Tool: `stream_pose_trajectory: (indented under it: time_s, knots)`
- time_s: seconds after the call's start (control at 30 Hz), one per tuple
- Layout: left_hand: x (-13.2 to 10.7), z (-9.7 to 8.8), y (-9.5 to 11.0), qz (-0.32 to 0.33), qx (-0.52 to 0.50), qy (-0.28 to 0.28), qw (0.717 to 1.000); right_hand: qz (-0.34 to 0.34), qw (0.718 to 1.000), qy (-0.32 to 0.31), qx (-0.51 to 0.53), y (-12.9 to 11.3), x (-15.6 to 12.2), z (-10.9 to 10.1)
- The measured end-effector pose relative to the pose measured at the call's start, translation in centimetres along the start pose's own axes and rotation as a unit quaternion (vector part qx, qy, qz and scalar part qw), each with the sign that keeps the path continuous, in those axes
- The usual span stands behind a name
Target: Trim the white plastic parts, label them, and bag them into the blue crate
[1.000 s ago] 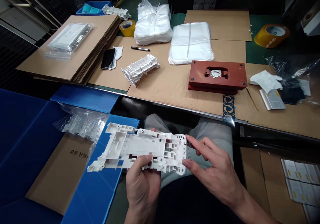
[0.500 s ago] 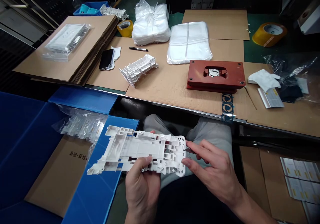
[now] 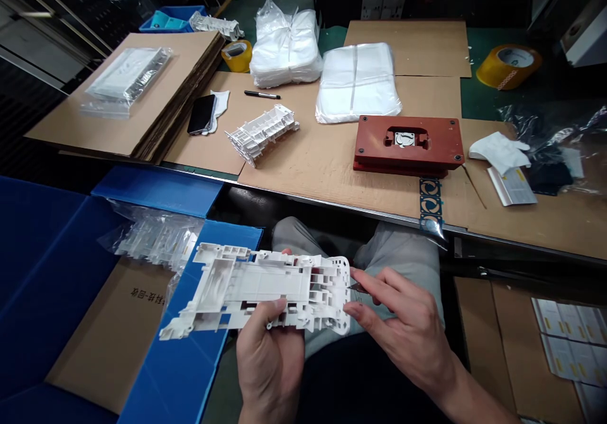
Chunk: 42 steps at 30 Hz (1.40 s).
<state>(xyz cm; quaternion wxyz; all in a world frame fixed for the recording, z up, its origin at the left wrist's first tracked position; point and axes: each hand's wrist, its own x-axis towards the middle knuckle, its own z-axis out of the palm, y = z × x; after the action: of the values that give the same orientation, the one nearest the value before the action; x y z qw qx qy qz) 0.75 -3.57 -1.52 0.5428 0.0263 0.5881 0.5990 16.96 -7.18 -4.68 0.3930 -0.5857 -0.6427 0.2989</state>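
A white moulded plastic frame [image 3: 270,282], full of ribs and cut-outs, is held above my lap. My left hand [image 3: 270,354] grips its lower edge, thumb on top and fingers underneath. At the frame's rounded right end, my right hand [image 3: 398,316] pinches a small dark pointed blade [image 3: 358,288]. The blade's tip meets that end edge; most of the tool is hidden by my fingers. Another white plastic frame [image 3: 263,133] rests on the table beyond.
A red-brown fixture block [image 3: 408,143] sits on the cardboard-covered table [image 3: 294,177], with a strip of dark ring-patterned pieces [image 3: 430,203] at the edge below. Bundled plastic bags [image 3: 358,83], a phone [image 3: 202,114] and tape [image 3: 509,67] lie farther back. Left stands a blue box [image 3: 190,323].
The frame's left end has dipped slightly and shifted a little left. Both hands keep nearly the same places, and the blade stays at the right end.
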Motion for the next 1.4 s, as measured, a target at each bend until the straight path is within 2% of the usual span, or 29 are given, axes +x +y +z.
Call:
stream_pose_trajectory:
  time_s: [0.2, 0.4, 0.57, 0.63, 0.73, 0.8, 0.87, 0.9, 1.0, 1.13, 1.2, 1.27, 1.33, 1.4]
  knots:
    - [-0.3, 0.3, 0.2, 0.015, -0.005, 0.010, 1.000, -0.030, 0.999, -0.040, -0.019, 0.3, 0.0, -0.6]
    - [-0.3, 0.5, 0.3, 0.017, 0.000, 0.018, 1.000, -0.042, 0.999, -0.019, -0.022, 0.6, 0.1, -0.1]
    - [-0.2, 0.5, 0.3, 0.029, 0.007, 0.004, 1.000, -0.056, 0.998, 0.003, -0.028, 0.4, -0.1, 0.3]
    - [0.0, 0.5, 0.4, 0.027, 0.004, -0.003, 1.000, -0.063, 0.998, -0.021, 0.010, 0.8, -0.3, 0.2]
    - [0.8, 0.5, 0.7, 0.043, 0.003, -0.014, 0.999, -0.016, 0.986, -0.098, 0.135, 2.1, -0.3, -0.1]
    - [1.4, 0.3, 1.1, 0.043, -0.006, -0.034, 0.998, 0.062, 0.982, -0.116, 0.138, 3.2, -0.2, -0.4]
    - [2.1, -0.1, 1.5, 0.009, -0.039, -0.077, 0.996, 0.118, 0.984, -0.117, 0.069, 4.1, 0.0, -0.7]
    - [2.4, -0.4, 1.7, -0.018, -0.059, -0.106, 0.992, 0.125, 0.984, -0.121, 0.037, 4.4, 0.2, -0.9]
    - [2.9, -1.4, 2.0, -0.095, -0.101, -0.188, 0.972, 0.103, 0.985, -0.140, -0.014, 5.1, 0.6, -1.7]
    - [2.4, -2.3, 2.0, -0.191, -0.054, -0.253, 0.947, 0.062, 0.988, -0.137, -0.030, 5.5, 1.6, -3.1]
    - [2.0, -2.5, 1.9, -0.260, -0.009, -0.279, 0.924, 0.020, 0.990, -0.132, -0.042, 5.4, 2.5, -4.1]
    - [1.6, -2.6, 1.6, -0.348, 0.030, -0.303, 0.887, -0.044, 0.987, -0.136, -0.074, 5.0, 3.6, -5.1]
    - [1.2, -2.8, 1.2, -0.430, 0.059, -0.319, 0.843, -0.124, 0.973, -0.153, -0.121, 4.3, 4.8, -6.0]
    - [1.0, -3.1, 0.7, -0.466, 0.063, -0.332, 0.818, -0.202, 0.948, -0.179, -0.170, 3.5, 5.9, -6.6]
